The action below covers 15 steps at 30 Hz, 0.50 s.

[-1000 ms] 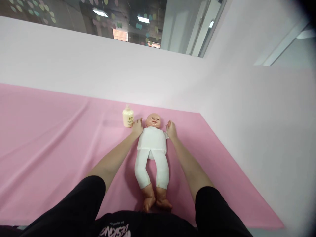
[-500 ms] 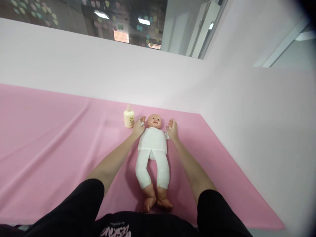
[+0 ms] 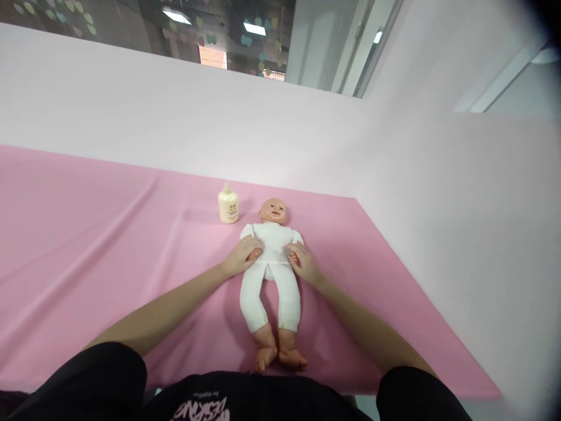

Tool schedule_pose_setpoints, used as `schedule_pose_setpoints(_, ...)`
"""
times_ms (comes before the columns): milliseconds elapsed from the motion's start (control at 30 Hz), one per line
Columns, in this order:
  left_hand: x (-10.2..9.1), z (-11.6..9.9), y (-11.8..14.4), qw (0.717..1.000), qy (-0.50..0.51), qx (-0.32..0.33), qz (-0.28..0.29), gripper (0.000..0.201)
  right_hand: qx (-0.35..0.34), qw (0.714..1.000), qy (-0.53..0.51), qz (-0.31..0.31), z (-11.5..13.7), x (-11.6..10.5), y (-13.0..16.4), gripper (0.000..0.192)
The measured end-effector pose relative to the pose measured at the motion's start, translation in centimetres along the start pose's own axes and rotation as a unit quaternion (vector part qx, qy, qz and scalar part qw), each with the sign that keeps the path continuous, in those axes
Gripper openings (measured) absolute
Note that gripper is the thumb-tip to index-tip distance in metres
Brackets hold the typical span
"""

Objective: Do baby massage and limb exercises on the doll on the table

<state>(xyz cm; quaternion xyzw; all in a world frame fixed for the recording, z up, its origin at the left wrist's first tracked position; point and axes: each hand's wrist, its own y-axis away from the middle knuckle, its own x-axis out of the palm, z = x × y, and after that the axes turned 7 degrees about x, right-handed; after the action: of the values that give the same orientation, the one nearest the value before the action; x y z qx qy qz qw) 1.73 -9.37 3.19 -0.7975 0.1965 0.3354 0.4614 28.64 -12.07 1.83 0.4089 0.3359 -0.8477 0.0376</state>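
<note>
A baby doll [image 3: 274, 242] in white clothing lies on its back, its head toward the wall and its bare feet toward me. My left hand [image 3: 242, 256] is closed around the doll's arm on the left, near its small hand. On the other side my right hand [image 3: 304, 263] holds the doll's other arm by the hand, thumb below and fingers above. Both doll arms are bent in at its belly. A cream pump bottle [image 3: 228, 206] stands upright to the left of the doll's head, touched by neither hand.
Pink cloth [image 3: 109, 234] with a few long creases covers the table. A white wall [image 3: 175, 123] rises behind it, with a window [image 3: 245, 41] above. Another pale wall [image 3: 460, 222] runs along the right side.
Both my hands have come down from beside the doll's head to its belly, bringing the doll's arms from raised to lowered. The bottle stands where it was.
</note>
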Motion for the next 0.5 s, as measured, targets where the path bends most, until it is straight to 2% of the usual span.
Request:
schedule_pose_setpoints(67, 0.3, 0.0, 0.3, 1.0, -0.011, -0.004, 0.001, 0.024, -0.024, 1.0, 0.003, 0.003, 0.0, 0.2, 0.2, 0.037)
schedule_pose_setpoints(333, 0.2, -0.2, 0.1, 1.0, -0.011, -0.01, 0.009, 0.023, -0.03, 0.999, 0.013, 0.004, 0.4, 0.3, -0.2, 0.037)
schedule_pose_setpoints(433, -0.2, -0.2, -0.5, 1.0, -0.014, -0.007, -0.001, 0.024, -0.004, 1.0, -0.008, -0.002, 0.4, -0.2, -0.7, 0.038)
schedule_pose_setpoints(500, -0.4, 0.2, -1.4, 0.998, -0.027, -0.038, -0.037, 0.027, 0.03, 0.999, -0.034, -0.014, 0.1, -0.4, -1.6, 0.041)
